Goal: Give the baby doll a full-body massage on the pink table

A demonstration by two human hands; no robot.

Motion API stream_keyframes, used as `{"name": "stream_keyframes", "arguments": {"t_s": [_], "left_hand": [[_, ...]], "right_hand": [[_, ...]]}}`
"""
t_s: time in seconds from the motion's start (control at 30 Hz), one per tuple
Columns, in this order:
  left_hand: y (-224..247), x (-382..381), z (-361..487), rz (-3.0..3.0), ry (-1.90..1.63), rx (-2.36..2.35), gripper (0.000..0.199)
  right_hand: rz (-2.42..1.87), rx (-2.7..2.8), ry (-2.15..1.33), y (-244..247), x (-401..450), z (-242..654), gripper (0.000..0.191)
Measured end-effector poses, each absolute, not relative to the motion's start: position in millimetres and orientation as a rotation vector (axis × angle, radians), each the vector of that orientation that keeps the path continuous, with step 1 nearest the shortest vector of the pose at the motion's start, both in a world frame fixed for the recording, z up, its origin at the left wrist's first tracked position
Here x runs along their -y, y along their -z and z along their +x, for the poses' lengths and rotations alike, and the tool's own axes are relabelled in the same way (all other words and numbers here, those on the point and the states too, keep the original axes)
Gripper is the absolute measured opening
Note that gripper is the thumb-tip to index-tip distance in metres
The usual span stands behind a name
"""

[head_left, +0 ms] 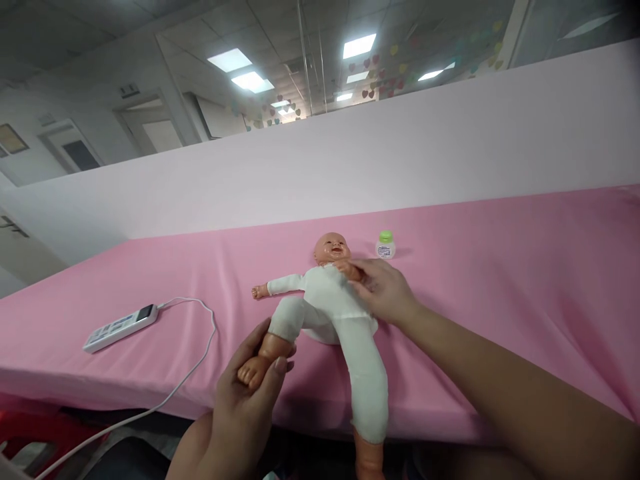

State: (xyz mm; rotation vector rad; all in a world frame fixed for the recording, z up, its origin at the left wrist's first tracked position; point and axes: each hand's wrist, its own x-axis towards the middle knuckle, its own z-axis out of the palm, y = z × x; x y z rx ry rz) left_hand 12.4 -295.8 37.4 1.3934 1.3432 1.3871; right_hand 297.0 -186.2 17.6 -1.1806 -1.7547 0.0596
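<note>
A baby doll [330,293] with a white cloth body lies face up on the pink-covered table [480,267], its head toward the wall. My left hand [250,393] is wrapped around the doll's lower leg and foot, which it lifts off the cloth. With fingers closed, my right hand [383,287] grips the doll's hand and forearm, bent across the chest. The doll's other arm stretches out sideways on the cloth. Its second leg hangs past the front edge of the table.
Behind the doll stands a small clear bottle [385,247] with a green cap. A white handheld device [121,327] lies at the left, its white cable [213,320] trailing over the table edge. A red stool [30,433] is below left. A white partition [320,167] rises behind.
</note>
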Motion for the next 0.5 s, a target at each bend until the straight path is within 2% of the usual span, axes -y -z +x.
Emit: {"name": "stream_keyframes", "arguments": {"t_s": [0.17,0.5], "left_hand": [[-47.3,252.5,47.5,1.371,-1.357,-1.248,0.078],[-37.9,200.9,69.9,1.531,-1.242,-1.338,0.068]], "right_hand": [[-1.021,2.087,-0.013,-15.3,185.4,289.7,0.034],[-1.053,2.096,-0.063,-18.8,186.0,288.7,0.032]]}}
